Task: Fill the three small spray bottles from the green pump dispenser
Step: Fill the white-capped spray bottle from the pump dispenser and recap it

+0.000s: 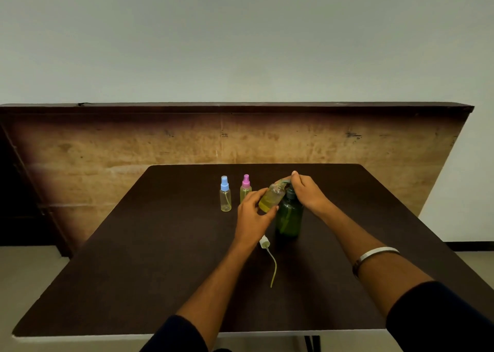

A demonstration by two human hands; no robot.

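Dark table (pixel 149 271) — left hand (pixel 252 214) grips a tilted open bottle (pixel 271 196) at the green pump dispenser (pixel 289 218); right hand (pixel 307 191) fingers curl over its pump head.

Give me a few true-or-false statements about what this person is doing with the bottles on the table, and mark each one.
1. The left hand holds an uncapped small bottle tilted toward the green pump dispenser. True.
2. The right hand rests flat on the table. False: it is on the dispenser's pump head.
3. The blue-capped bottle stands upright with its cap on. True.
4. The pink-capped bottle lies on its side. False: it stands upright.
5. A white spray cap with its tube lies on the table near the dispenser. True.
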